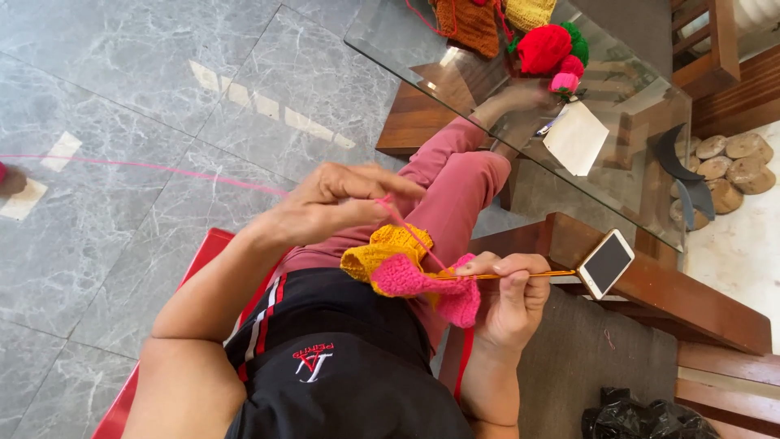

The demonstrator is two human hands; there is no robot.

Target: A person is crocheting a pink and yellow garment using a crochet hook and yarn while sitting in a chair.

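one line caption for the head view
Left hand tensions pink yarn while right hand crochets a yellow-pink piece.

Both hands (341, 203) (508, 297) raised, fingers pinched.

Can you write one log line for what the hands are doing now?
left hand: pulls pink yarn strand | right hand: holds thin orange crochet hook | yellow-and-pink crocheted piece: between hands

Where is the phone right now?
In the head view, the phone lies on the wooden ledge at right, just past the tip of the crochet hook held in the right hand.
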